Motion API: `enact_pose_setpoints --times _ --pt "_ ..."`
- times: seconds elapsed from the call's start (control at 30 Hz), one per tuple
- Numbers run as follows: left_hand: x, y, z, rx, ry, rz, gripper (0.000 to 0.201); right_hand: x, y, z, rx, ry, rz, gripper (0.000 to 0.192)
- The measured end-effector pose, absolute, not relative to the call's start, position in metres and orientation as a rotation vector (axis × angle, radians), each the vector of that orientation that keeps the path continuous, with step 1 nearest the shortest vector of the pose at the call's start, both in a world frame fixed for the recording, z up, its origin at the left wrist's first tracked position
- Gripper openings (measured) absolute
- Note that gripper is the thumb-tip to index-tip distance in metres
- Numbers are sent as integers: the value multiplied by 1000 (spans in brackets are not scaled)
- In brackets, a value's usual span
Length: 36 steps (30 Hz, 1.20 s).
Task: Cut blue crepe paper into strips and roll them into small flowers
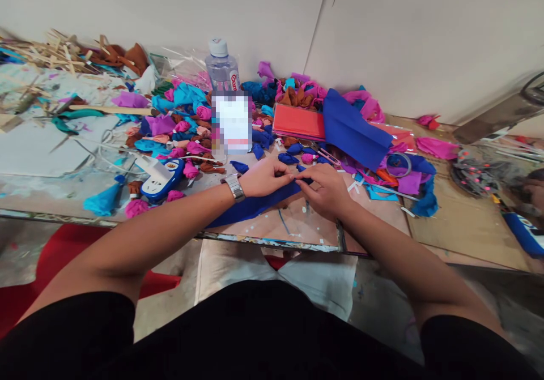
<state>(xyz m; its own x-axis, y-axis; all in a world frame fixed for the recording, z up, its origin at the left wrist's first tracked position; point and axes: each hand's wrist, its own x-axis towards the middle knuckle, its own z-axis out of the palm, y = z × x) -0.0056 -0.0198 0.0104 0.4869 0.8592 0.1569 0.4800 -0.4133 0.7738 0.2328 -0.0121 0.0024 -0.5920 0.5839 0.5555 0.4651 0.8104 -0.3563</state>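
The left hand (pixel 266 177), with a watch (pixel 234 188) on its wrist, and the right hand (pixel 325 190) met near the front edge of the bench (pixel 312 228), each with thumb and forefinger pinched closed on the upper end of a blue strip (pixel 259 209). The strip slanted beneath the left wrist down to that edge. Small blue bundles (pixel 288 158) lay just beyond the fingertips. Farther back lay a red packet (pixel 298 120), a large blue sheet (pixel 357 131) against its right end; a capped bottle (pixel 223 68) stood toward the back edge. A socket block (pixel 164 179) sat nearer the front edge, left of the hands.
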Motion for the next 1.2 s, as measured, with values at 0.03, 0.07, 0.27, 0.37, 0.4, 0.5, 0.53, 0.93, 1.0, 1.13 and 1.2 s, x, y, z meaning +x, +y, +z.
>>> enact_pose_setpoints --times 0.03,0.07,0.27,0.37,0.4,0.5,0.53,0.93,1.0,1.13,1.2 --pt "-5 -20 10 2072 1096 738 40 233 -12 2 -772 -2307 224 13" --pt "-5 -20 10 2083 1094 750 39 233 -12 2 -778 -2304 224 13" --pt "-3 -27 12 2209 1113 821 34 231 -14 2 -826 -2274 298 10" --pt "-2 -31 16 2285 1146 824 32 229 -14 2 -833 -2226 382 8" --pt "-2 -33 17 2315 1160 814 32 228 -15 2 -835 -2209 410 7" --pt "-2 -35 18 2421 1216 768 32 227 -15 1 -851 -2166 473 6" --pt "-2 -35 17 2450 1230 756 32 226 -14 1 -857 -2157 488 6" --pt "-3 -33 12 2589 1239 710 32 228 -14 1 -879 -2212 539 9" --pt "-3 -33 12 2592 1219 714 32 228 -14 1 -878 -2242 536 10" --pt "-2 -33 12 2577 1196 720 32 227 -14 1 -866 -2303 492 9" --pt "-2 -33 13 2557 1194 716 33 227 -14 1 -865 -2322 472 8"
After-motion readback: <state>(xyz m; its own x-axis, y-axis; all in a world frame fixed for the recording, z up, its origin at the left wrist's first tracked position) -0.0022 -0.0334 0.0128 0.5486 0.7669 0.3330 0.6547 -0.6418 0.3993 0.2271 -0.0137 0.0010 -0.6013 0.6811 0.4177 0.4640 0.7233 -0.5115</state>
